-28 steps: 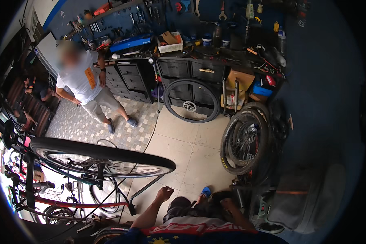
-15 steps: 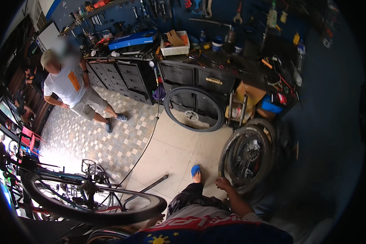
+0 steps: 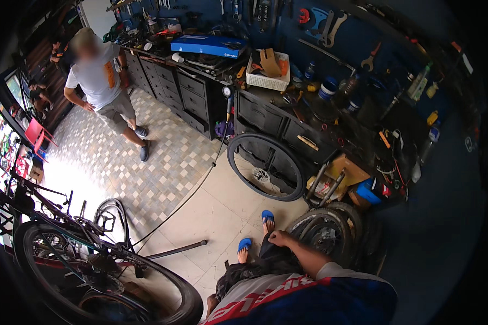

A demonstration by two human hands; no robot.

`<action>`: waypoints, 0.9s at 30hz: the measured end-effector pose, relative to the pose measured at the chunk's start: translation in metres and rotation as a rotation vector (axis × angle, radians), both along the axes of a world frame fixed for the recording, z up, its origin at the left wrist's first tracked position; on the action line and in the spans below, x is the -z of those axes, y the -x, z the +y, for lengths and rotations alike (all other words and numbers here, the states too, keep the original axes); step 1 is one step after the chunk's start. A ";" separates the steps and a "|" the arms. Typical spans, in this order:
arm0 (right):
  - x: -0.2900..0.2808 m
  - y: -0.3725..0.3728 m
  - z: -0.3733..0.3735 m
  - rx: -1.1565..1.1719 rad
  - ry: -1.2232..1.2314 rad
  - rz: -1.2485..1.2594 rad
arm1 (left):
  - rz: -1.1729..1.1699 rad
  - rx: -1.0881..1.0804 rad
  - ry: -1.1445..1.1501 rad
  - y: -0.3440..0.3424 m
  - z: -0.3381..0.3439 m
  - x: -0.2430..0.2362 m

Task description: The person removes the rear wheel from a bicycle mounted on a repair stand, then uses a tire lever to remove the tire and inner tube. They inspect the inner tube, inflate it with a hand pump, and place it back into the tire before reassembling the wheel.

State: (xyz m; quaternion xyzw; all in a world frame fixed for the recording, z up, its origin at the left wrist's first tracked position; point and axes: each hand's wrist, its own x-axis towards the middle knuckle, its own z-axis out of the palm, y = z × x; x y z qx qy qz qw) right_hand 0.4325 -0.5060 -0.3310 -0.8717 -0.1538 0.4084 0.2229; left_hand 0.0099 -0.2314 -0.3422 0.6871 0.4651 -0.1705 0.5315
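My right hand hangs in front of my dark trousers, its fingers curled in; whatever they hold, if anything, is hidden. Close to its right lean several wheels with knobbly tyres. Only a sliver of my left hand shows at the lower edge, beside the tyre of a bicycle wheel; its fingers cannot be made out. That wheel belongs to a bicycle held up at the lower left. A loose wheel with a brake disc rests against the black cabinets ahead.
A person in a white shirt stands at the far left. A dark stand leg juts across the tiles. A hose with a gauge runs along the floor. The cluttered workbench carries a white basket and a blue box.
My view has shifted, so the bench and the bicycle sit lower in it. My right hand now hangs in front of my trousers, and both blue slippers show instead of one.
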 end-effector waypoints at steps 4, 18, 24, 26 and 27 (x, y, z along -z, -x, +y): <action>0.005 -0.070 0.038 -0.139 0.040 0.036 | 0.027 -0.092 -0.008 -0.046 -0.029 -0.001; -0.061 -0.338 0.023 -0.328 -0.200 -0.076 | 0.091 -0.051 -0.160 -0.267 -0.077 -0.038; -0.160 -0.428 0.081 -0.342 -0.351 -0.371 | 0.028 -0.493 0.122 -0.347 -0.065 -0.053; -0.190 -0.452 0.101 -0.419 -0.312 -0.454 | -0.023 -0.506 0.142 -0.364 -0.059 -0.056; -0.205 -0.460 0.109 -0.405 -0.315 -0.442 | -0.037 -0.513 0.138 -0.367 -0.054 -0.057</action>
